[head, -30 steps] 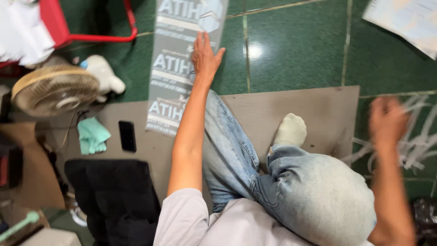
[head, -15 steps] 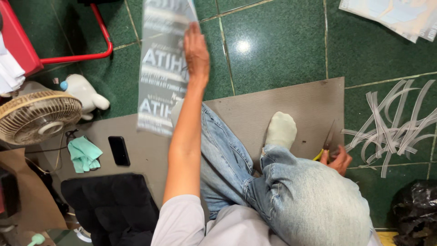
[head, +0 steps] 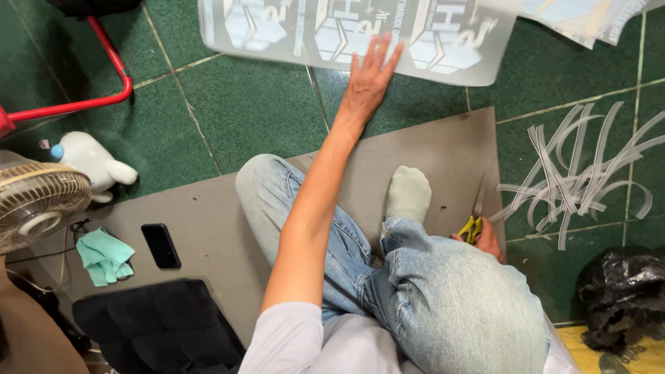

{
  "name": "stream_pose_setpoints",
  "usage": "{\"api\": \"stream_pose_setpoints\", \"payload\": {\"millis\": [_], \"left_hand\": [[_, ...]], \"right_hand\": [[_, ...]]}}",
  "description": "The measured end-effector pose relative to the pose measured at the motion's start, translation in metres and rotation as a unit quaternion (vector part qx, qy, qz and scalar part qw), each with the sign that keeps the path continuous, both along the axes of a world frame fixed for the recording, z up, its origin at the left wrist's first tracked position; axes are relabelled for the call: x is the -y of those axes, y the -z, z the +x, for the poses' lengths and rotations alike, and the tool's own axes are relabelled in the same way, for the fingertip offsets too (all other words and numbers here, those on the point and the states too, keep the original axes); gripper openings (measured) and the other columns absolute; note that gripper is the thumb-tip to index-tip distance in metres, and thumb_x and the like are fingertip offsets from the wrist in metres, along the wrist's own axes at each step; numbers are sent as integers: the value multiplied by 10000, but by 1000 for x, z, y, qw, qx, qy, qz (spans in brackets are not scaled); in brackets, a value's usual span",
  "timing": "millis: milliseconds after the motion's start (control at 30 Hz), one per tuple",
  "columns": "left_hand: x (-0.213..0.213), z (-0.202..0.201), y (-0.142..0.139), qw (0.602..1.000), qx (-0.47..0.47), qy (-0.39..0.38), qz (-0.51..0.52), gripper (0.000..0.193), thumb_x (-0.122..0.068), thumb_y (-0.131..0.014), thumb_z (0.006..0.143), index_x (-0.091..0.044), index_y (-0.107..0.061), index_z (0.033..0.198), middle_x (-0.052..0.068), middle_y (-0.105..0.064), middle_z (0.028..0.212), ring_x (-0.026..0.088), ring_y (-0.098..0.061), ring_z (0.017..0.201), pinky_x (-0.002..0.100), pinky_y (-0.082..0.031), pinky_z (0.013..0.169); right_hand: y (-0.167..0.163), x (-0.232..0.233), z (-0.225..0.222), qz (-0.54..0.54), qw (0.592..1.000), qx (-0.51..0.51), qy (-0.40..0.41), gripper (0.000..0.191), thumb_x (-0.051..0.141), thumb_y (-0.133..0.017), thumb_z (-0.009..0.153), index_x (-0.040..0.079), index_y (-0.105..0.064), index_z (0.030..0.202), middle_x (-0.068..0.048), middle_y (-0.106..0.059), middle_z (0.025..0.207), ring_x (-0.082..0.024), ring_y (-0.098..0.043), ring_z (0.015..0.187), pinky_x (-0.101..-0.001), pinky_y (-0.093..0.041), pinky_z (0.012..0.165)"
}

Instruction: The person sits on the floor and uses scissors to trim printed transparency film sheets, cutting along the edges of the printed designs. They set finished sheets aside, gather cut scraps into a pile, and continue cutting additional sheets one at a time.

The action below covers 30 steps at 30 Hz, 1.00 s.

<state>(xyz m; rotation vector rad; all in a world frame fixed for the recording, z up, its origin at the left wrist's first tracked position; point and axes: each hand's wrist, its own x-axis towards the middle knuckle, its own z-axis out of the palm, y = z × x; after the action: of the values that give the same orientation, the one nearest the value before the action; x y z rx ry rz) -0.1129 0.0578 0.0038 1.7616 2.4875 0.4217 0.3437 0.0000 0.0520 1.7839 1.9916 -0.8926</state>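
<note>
My left hand [head: 367,79] reaches far forward and lies flat, fingers spread, on the near edge of a long grey printed plastic sheet [head: 443,41] that stretches crosswise over the green tiles. My right hand [head: 488,239] rests low beside my bent right knee, mostly hidden by the jeans, and grips yellow-handled scissors [head: 474,221] with the blades pointing away over the grey mat [head: 208,215]. I sit cross-legged on that mat, one socked foot showing.
Several cut pale strips [head: 582,173] lie on the tiles to the right. A black plastic bag [head: 623,298] sits at the lower right. On the left are a fan [head: 38,208], a white toy [head: 90,163], a phone [head: 161,245], a teal cloth [head: 104,256] and a red metal frame [head: 104,69].
The printed sheet has swung from lying lengthwise to lying crosswise under my left hand. My right hand dropped from mid-air to the mat beside my knee, with the scissors in it.
</note>
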Motion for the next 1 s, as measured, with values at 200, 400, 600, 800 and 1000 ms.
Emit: {"api": "stream_pose_setpoints", "payload": {"millis": [200,400,600,800,1000], "left_hand": [[-3,38,4,991,58,-120,-9,753,87,-488,932,-199,-333,1611,122,-224,1694,412,-221,1574,713,-384,1133],[-2,78,3,975,67,-200,-64,721,71,-520,915,-117,-334,1586,199,-167,1695,486,-176,1564,718,-392,1121],[11,87,-6,978,73,-188,57,741,-252,-705,889,-116,-381,1541,184,-206,1642,394,-220,1522,746,-379,1115],[44,124,-11,860,394,-321,50,331,-364,-645,1032,-161,-713,1284,67,-776,1265,251,-696,1244,396,-580,1076],[45,93,15,396,767,-447,234,550,-387,-682,961,76,-622,1251,233,-706,1220,293,-731,1049,363,-608,905]], "right_hand": [[1,3,20,-8,999,-8,-51,898,425,-789,830,188,-398,1602,-196,-598,1253,-369,-644,1123,-468,-512,942],[33,1,56,-42,997,-38,-44,765,370,-689,938,162,-372,1603,-208,-581,1251,-348,-659,1089,-442,-526,928],[69,-21,72,-123,985,-121,18,788,170,-728,867,119,-390,1577,-191,-631,1233,-288,-665,1101,-402,-536,966],[45,-27,58,-325,858,-303,257,674,116,-687,881,26,-441,1502,-166,-675,1236,-261,-685,1106,-418,-564,970],[21,-63,-30,-366,806,-428,183,656,116,-750,842,26,-477,1433,-128,-645,1103,-209,-661,998,-355,-543,905]]}}
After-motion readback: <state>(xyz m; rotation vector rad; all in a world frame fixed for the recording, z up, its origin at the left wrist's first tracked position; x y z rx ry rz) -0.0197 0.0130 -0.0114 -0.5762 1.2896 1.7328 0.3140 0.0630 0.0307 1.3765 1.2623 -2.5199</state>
